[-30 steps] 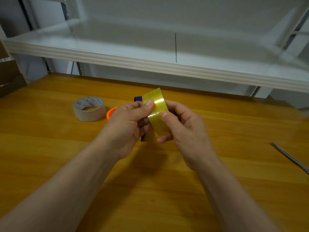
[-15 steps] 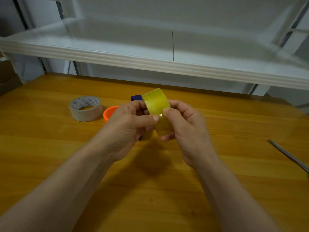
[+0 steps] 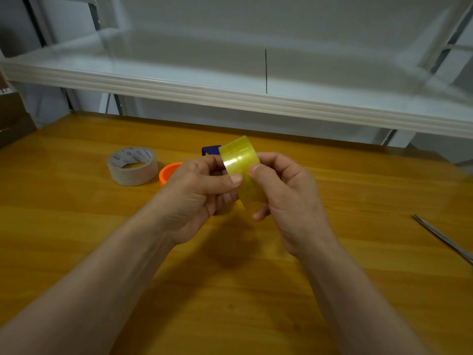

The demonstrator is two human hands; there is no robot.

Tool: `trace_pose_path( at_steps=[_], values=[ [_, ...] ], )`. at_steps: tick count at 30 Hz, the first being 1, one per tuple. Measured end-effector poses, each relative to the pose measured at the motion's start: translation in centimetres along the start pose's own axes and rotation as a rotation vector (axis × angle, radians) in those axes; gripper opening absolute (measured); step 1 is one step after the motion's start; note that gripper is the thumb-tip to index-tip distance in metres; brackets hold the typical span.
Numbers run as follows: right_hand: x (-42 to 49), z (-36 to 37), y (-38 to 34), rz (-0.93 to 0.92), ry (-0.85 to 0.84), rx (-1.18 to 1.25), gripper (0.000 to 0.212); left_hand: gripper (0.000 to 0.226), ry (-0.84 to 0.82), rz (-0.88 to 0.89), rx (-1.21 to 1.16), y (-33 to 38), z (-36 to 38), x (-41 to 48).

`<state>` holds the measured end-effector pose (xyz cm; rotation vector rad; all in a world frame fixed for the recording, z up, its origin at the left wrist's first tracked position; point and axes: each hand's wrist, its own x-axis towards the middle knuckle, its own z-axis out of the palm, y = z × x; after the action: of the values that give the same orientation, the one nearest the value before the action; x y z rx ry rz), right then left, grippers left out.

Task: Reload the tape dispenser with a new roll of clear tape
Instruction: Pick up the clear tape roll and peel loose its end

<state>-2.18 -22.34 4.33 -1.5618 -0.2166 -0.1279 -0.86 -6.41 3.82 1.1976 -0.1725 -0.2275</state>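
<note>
Both hands hold a yellowish clear tape roll [image 3: 239, 160] upright above the wooden table [image 3: 76, 226], its shiny outer face toward me. My left hand [image 3: 197, 190] grips its left side, thumb tip pressed on the tape face. My right hand [image 3: 284, 190] grips the right side, its thumb also on the face, close to the left thumb. Behind the hands lies the tape dispenser: only a blue corner [image 3: 210, 150] and an orange round part [image 3: 167, 171] show, the remainder hidden.
A whitish printed tape roll [image 3: 131, 166] lies flat at the left. A metal tool, maybe scissors [image 3: 445, 238], lies at the right edge. A white shelf [image 3: 230, 98] overhangs the back of the table. Brown boxes [image 3: 11, 119] stand at far left.
The roll has stayed between both hands. My left thumb slid down and inward across the tape face toward the right thumb; the roll turned slightly.
</note>
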Motion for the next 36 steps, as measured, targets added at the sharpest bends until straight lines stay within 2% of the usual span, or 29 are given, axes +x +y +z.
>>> trace_pose_path(
  at_steps=[5,14,22,27,31,36],
  values=[
    [0.0,0.0,0.0,0.033,-0.025,-0.039,0.011,0.046,0.006,0.042,0.118,-0.3,0.3,-0.1],
    [0.1,0.0,0.2,0.043,0.014,-0.031,0.018,0.046,-0.024,0.109,0.282,-0.5,0.8,-0.4],
    [0.0,0.0,0.3,0.038,0.028,-0.021,0.024,0.044,-0.044,0.116,0.290,-0.7,0.5,-0.3],
    [-0.1,0.1,0.2,0.038,0.003,-0.007,0.019,0.033,0.025,0.101,0.237,-0.9,0.8,-0.2],
    [0.0,0.5,0.3,0.002,-0.031,-0.020,0.015,0.048,0.085,0.094,0.132,-1.0,1.0,-0.1],
    [0.0,0.4,0.4,0.007,-0.061,-0.026,0.010,0.053,0.120,0.089,0.045,-1.2,1.5,-0.1]
  ],
)
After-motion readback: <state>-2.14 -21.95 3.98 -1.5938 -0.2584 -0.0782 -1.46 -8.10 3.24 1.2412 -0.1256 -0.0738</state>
